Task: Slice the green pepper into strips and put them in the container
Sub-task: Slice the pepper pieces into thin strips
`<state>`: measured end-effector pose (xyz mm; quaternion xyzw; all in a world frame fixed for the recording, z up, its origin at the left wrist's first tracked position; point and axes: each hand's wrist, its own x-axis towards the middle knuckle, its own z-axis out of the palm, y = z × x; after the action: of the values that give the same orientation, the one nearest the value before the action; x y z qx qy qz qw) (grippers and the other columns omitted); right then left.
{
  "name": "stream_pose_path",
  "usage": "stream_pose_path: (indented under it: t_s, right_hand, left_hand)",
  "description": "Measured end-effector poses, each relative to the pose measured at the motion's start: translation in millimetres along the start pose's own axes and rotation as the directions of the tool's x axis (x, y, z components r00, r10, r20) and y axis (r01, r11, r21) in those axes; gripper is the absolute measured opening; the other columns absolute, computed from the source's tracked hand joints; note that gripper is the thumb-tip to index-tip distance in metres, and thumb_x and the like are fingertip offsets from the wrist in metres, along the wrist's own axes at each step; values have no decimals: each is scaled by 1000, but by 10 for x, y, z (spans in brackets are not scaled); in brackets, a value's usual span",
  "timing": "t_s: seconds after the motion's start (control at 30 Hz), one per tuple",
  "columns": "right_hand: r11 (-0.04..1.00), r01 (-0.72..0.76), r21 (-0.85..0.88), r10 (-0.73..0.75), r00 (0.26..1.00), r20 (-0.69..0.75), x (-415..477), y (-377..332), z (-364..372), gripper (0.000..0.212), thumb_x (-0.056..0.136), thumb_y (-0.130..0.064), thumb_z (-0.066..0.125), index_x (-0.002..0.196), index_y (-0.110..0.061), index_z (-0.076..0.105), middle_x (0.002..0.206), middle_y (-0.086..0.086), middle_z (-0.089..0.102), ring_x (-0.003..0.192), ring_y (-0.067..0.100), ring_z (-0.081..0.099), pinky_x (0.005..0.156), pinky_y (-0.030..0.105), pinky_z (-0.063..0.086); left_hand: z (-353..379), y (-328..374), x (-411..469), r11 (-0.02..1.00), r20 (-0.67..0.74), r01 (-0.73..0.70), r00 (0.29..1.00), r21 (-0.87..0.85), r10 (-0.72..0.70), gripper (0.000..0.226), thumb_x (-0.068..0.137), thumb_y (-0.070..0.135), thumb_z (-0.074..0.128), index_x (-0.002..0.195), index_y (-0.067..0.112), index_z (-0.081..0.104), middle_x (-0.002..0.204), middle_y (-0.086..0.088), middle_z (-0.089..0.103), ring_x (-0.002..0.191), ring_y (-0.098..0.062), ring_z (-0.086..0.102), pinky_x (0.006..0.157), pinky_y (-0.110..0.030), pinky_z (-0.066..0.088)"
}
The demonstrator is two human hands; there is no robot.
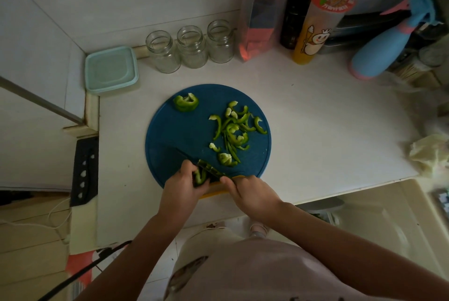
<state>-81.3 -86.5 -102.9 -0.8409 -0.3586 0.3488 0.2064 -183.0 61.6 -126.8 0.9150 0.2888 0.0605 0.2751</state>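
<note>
A round blue cutting board [184, 130] lies on the white counter. Several green pepper strips [233, 130] are scattered on its right half, and an uncut pepper chunk [185, 102] sits at its far left. At the board's near edge my left hand [182, 189] holds a pepper piece [201, 177] down with curled fingers. My right hand [250, 194] grips the handle of a dark knife [206, 167] whose blade lies across that piece. A pale green lidded container [110, 70] stands at the counter's far left corner.
Three glass jars [192, 47] line the back wall. To their right stand a clear bag [260, 16], a dark bottle [292, 14], a printed drink cup [318, 26] and a blue spray bottle [386, 50]. A crumpled bag [427, 152] lies at the right edge.
</note>
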Motion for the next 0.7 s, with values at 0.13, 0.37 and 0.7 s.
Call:
stream_pose_path:
  t_s: [0.13, 0.37, 0.7]
  right_hand:
    - [999, -9, 34, 8, 1000, 28, 48, 6, -12, 60, 97, -56, 22, 64, -15, 51, 59, 0, 49, 67, 23, 57, 69, 38, 47]
    - [999, -15, -38, 15, 1000, 18, 69, -108, -13, 54, 98, -55, 20, 59, -24, 40, 59, -3, 43, 73, 26, 60, 70, 37, 47]
    - [993, -110, -43, 111, 993, 33, 309, -323, 75, 63, 98, -57, 20, 75, -12, 57, 82, 13, 61, 85, 32, 62, 71, 37, 47]
  left_hand:
    - [-30, -22, 2, 999, 15, 17, 1000, -51, -16, 35, 74, 27, 78, 87, 7, 53, 68, -2, 62, 59, -18, 60, 50, -25, 41]
    - [-73, -18, 14, 994, 38, 21, 999, -112, -17, 34, 74, 26, 78, 83, 15, 47, 65, 6, 55, 56, -11, 56, 47, -13, 36]
    - [-97, -53, -6, 988, 107, 23, 994, -156, -7, 40, 73, 38, 77, 82, 15, 46, 63, 9, 53, 55, -5, 54, 49, -20, 40]
